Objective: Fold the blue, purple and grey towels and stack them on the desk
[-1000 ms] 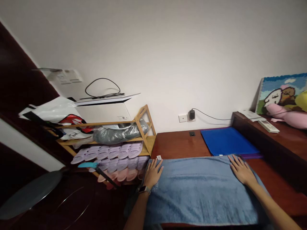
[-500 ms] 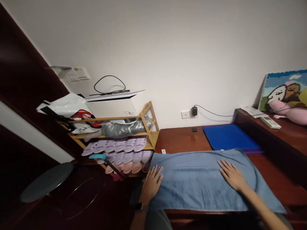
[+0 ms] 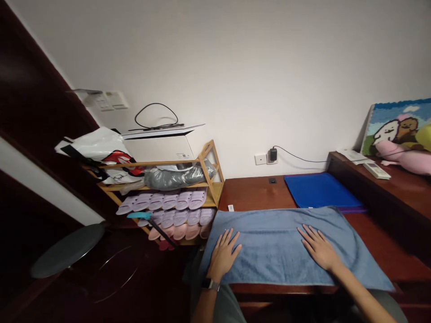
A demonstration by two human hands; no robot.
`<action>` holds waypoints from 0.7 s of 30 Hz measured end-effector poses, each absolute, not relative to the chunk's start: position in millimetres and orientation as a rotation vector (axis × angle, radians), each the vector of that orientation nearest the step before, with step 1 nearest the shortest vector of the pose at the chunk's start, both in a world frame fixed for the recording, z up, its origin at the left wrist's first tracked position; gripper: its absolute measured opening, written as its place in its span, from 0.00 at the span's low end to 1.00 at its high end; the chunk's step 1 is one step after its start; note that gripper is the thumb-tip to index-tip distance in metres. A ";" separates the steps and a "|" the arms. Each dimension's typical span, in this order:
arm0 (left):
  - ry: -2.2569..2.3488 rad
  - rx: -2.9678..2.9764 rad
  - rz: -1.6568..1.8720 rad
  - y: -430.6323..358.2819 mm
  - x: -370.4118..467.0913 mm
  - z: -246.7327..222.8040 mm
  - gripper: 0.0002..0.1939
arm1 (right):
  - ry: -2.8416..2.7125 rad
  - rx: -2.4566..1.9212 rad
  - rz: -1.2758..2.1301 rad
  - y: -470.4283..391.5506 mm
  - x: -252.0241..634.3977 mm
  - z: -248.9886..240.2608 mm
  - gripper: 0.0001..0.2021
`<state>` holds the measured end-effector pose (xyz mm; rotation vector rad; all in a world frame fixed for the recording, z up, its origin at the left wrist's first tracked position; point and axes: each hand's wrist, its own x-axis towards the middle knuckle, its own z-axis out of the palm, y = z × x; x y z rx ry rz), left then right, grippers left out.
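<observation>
A blue towel (image 3: 272, 251) lies spread across the front of the reddish-brown desk (image 3: 249, 193), its front corners reaching the desk's edge. My left hand (image 3: 225, 253) rests flat near the towel's left end, fingers spread, with a watch on the wrist. On the right half of the towel, my right hand (image 3: 318, 249) also lies flat with its fingers apart. Neither hand grips the cloth. A small white tag (image 3: 230, 208) pokes out at the towel's back left edge.
Behind the towel lie blue folded cloths (image 3: 319, 190). A wooden rack (image 3: 215, 179) of slippers stands left, with a white box (image 3: 161, 148) on it. A round stool (image 3: 67, 251) is at far left. On the raised right ledge are a remote (image 3: 377, 170) and a pink plush toy (image 3: 409, 157).
My left hand has slid right, inward over the towel. My right hand has shifted slightly left. Both remain flat, and the towel's left side now shows beyond my left hand.
</observation>
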<state>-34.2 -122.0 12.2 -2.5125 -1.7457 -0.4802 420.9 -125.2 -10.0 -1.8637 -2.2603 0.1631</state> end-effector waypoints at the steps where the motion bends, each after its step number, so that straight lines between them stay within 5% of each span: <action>1: -1.754 -2.499 -0.500 -121.5 -35.0 13.4 0.25 | -2.254 -1.873 0.154 -125.0 421.4 -9.5 0.29; 6: -1.689 -2.491 -0.675 -133.0 -34.7 25.0 0.22 | -2.275 -1.745 0.162 -141.0 401.4 0.1 0.30; 11: -1.554 -2.741 -0.501 -137.8 -29.5 27.7 0.33 | -2.434 -1.562 0.327 -150.9 375.5 3.6 0.30; 21: -1.656 -2.654 -0.500 -128.4 -38.0 19.3 0.25 | -2.373 -1.615 0.254 -142.5 392.5 -5.0 0.27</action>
